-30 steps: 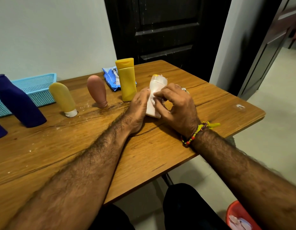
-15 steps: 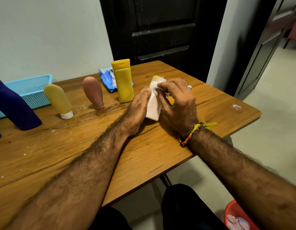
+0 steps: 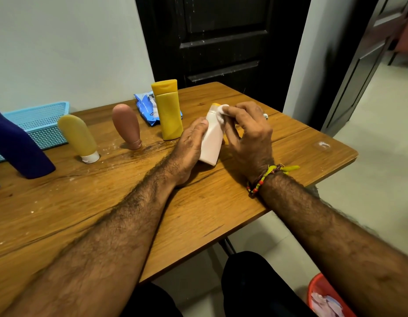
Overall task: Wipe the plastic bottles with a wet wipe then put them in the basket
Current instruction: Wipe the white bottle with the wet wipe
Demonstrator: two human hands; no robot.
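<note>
At the centre of the wooden table [image 3: 107,202] a white bottle [image 3: 211,143] stands tilted, its yellow cap toward 12 o'clock. The left hand [image 3: 190,147] grips its 9 o'clock side; the right hand [image 3: 248,133] presses a wet wipe [image 3: 222,110] against its neck. Toward 10 o'clock stand a yellow bottle [image 3: 168,110], a wipe pack [image 3: 145,106], a pink tube [image 3: 127,126], a pale yellow tube [image 3: 78,138], a dark blue bottle [image 3: 17,145] and a blue basket [image 3: 38,122]. At 5 o'clock is a red bin [image 3: 317,291].

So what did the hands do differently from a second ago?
The right hand slid the wet wipe up the white bottle, from covering its side to bunched by the cap. The left hand still holds the bottle tilted on the table. The other bottles, wipes pack and basket stayed put.
</note>
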